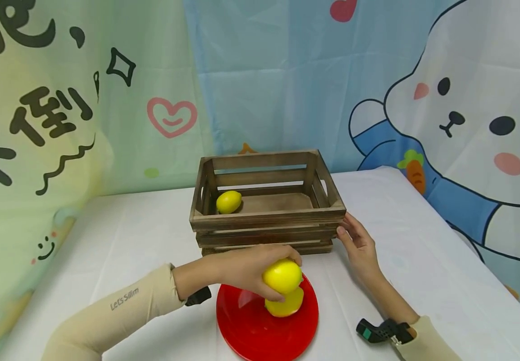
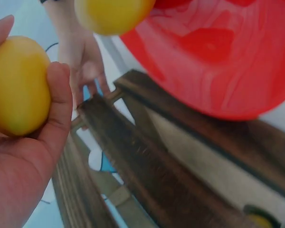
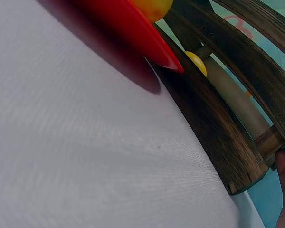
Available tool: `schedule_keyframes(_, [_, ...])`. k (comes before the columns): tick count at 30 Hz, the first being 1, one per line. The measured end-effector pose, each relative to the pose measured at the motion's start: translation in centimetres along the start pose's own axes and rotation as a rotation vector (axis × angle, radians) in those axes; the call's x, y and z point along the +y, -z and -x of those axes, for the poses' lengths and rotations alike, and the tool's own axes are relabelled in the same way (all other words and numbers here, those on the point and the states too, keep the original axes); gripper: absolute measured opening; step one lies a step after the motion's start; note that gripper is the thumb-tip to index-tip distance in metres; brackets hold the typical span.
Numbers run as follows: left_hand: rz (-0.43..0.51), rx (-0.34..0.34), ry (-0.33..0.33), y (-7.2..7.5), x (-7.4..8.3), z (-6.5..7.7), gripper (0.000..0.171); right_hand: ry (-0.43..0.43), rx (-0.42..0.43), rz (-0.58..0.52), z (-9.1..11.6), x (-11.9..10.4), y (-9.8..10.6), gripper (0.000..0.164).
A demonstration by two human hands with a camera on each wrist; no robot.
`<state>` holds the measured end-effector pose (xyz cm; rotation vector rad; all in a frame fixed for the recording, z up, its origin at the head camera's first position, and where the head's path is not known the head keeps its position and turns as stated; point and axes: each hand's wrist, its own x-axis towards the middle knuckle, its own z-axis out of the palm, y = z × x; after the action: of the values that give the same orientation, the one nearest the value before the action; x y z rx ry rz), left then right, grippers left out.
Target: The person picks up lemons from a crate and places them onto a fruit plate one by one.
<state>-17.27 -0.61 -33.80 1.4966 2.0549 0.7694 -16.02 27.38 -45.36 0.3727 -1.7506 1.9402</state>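
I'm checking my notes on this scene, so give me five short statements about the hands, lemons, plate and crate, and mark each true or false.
1. The left hand holds a lemon. True.
2. The right hand touches the crate. True.
3. Three lemons lie in the crate. False: only one lemon shows inside, toward the left end in the head view.
4. The red plate stands inside the crate. False: it sits on the table, on the near side of the crate in the head view.
5. Another yellow fruit lies on the plate. True.
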Motion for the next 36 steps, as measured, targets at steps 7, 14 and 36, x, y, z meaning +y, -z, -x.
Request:
schedule_keyframes(7, [0.002,-0.036,-0.002,-1.8,-0.9,0.6,0.057,-0.006,-0.002,0.018,0.1,-0.2,0.0,0.048])
schedule_keyframes(14, [0.005,-0.011,0.023,-2.9,-1.6,1.4,0.056,-0.007,-0.003,-0.009,0.1,0.1,0.0,0.048])
schedule_keyframes(36, [0.086,0.109,0.18,-3.0,-3.4,2.4,0.056,-0.026,0.021,0.019,0.1,-0.1,0.0,0.048])
